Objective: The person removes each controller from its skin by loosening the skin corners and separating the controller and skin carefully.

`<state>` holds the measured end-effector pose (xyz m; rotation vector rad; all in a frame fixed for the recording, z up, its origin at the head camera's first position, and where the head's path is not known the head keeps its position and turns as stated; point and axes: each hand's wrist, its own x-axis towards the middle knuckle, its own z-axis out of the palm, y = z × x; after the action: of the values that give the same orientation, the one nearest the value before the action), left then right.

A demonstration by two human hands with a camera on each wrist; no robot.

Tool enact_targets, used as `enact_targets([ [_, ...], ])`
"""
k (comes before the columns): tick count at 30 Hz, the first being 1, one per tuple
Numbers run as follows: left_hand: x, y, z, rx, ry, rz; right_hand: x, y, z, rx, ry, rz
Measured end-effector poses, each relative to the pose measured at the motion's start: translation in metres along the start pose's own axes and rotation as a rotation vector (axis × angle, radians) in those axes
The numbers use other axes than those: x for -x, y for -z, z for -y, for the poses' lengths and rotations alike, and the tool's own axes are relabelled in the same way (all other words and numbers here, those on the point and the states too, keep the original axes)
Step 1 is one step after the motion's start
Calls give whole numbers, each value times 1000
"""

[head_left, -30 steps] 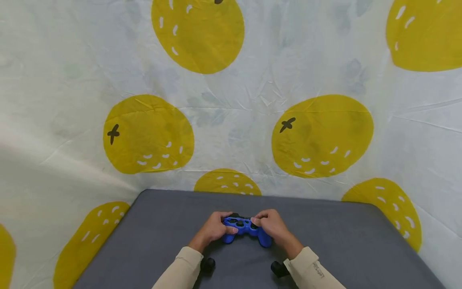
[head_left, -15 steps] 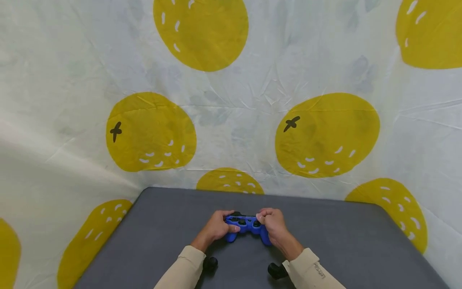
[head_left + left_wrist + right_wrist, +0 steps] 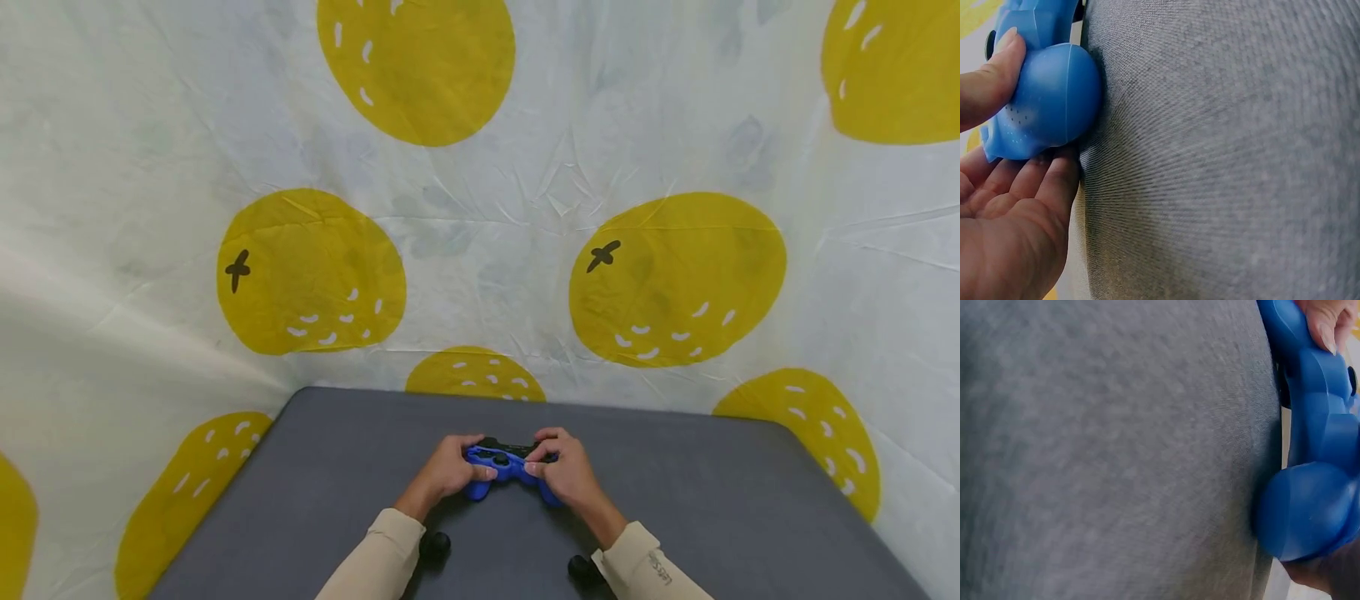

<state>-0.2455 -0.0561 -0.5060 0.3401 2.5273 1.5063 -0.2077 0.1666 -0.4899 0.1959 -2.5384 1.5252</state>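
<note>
A game controller [image 3: 504, 449] in a blue silicone cover [image 3: 478, 490] lies low over the grey table, its black top edge bare along the back. My left hand [image 3: 446, 471] grips the left handle, thumb on the front face and fingers behind it. At the other end, my right hand [image 3: 570, 473] pinches the cover's upper right edge between thumb and fingers. A thin blue strip of the cover slants across the face towards those fingertips. From the left wrist, the cover [image 3: 1054, 94] looks loose at its lower lip. In the right wrist view, most of the right hand is hidden.
The grey table [image 3: 360, 450] reaches back to a white curtain [image 3: 480, 283] printed with yellow fruit. Black rounded pieces [image 3: 435, 547] show beside both cuffs. The curtain also hangs along the left and right sides.
My right hand's fingertips have shifted from the controller's top right corner down over its face, pulling the cover's edge. More black shows along the top. The left hand keeps its grip.
</note>
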Motion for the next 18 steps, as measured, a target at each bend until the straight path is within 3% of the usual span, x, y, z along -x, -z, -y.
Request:
enact_targets([
  [4,-1,2,3,5,0,-11,-4,-3,2,19,38,-12],
  [7,-1,2,4,11,4,-8,-8,-5,8,107,44,-7],
  [11,-1,0,6,17,1,2,-16,-13,22,199,20,43],
  [15,-2,-1,6,20,-22,7,-24,-23,32,221,-21,100],
  [18,-2,-1,5,21,-26,0,-28,-29,36,210,-58,78],
])
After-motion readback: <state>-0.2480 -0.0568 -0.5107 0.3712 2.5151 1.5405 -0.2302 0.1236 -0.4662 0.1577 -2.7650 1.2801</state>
